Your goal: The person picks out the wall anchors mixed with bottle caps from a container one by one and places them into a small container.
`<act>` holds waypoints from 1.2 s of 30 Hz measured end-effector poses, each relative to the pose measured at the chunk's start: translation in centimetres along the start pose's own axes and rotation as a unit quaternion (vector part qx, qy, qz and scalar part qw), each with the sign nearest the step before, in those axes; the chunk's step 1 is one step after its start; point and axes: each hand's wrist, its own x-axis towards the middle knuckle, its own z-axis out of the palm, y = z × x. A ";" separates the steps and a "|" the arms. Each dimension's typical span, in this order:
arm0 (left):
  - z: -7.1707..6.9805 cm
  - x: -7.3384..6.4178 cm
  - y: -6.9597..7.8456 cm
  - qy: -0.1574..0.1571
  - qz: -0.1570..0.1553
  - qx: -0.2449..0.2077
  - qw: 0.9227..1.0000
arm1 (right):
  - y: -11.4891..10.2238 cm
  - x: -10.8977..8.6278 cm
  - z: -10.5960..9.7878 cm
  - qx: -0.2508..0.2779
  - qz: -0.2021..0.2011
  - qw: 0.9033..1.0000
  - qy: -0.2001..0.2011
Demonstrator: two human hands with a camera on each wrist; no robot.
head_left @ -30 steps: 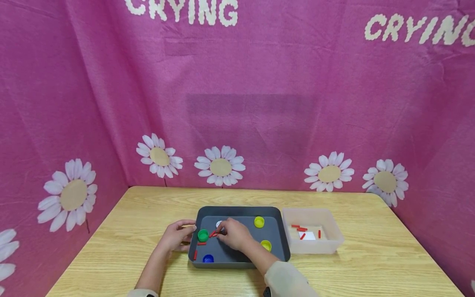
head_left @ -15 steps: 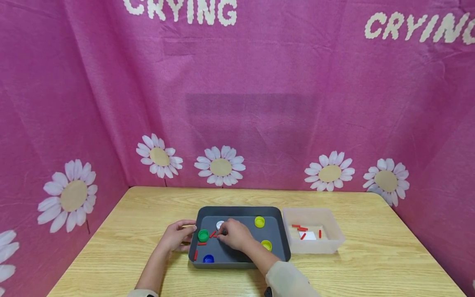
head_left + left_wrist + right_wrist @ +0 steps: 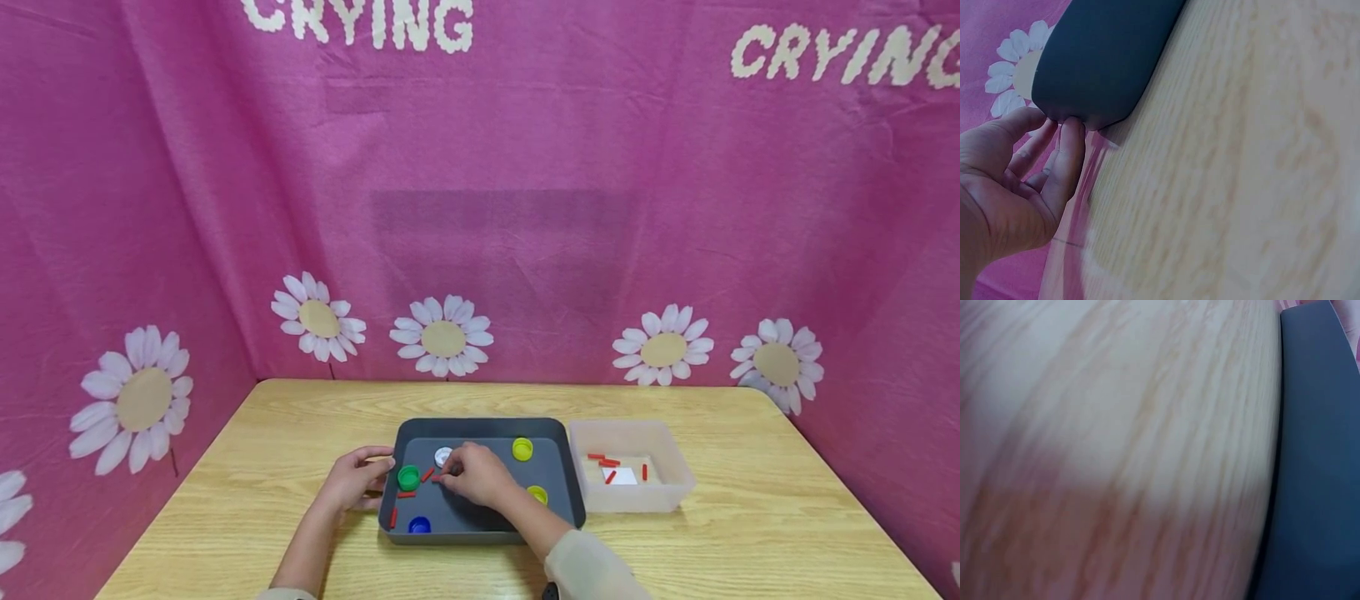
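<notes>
My left hand [image 3: 356, 477] holds the left end of the dark grey tray [image 3: 480, 537], its thumb at the rim and its other fingers against the outer wall; the left wrist view shows this hand [image 3: 1029, 169] at the tray's end. Inside the tray, my right hand [image 3: 480, 475] pinches a small red stick [image 3: 437, 478], partly hidden by the fingertips. Close by lie another red stick [image 3: 427, 475], a white bottle cap [image 3: 442, 456] and a green cap [image 3: 408, 477]. The right wrist view catches only the tray's outer wall [image 3: 1319, 456] and tabletop.
Further red sticks [image 3: 406, 495] [image 3: 393, 517] and a blue cap [image 3: 420, 525] lie at the tray's left. Two yellow caps [image 3: 522, 449] [image 3: 536, 494] sit at its right. Against its right side stands a translucent bin [image 3: 637, 497] with several red sticks and a white paper piece [image 3: 620, 476].
The right hand's fingertips have drawn slightly away from the neighbouring red stick, and more of the white cap shows. The left hand stays at the tray. The head view has shifted slightly.
</notes>
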 end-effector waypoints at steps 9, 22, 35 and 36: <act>0.0 -0.1 0.1 0.000 -0.003 0.002 1.000 | 0.2 -0.4 -0.8 0.023 -0.003 1.000 -0.003; -0.1 0.1 0.0 0.000 -0.009 0.009 1.000 | 0.3 -1.1 -2.3 0.043 -0.030 0.998 0.020; 0.0 0.0 0.1 0.001 -0.007 0.010 1.000 | 0.7 -2.1 -4.2 0.068 -0.022 0.997 0.031; 0.0 0.0 0.1 0.002 -0.008 0.008 1.000 | 0.8 -2.2 -4.3 0.067 -0.023 0.997 0.032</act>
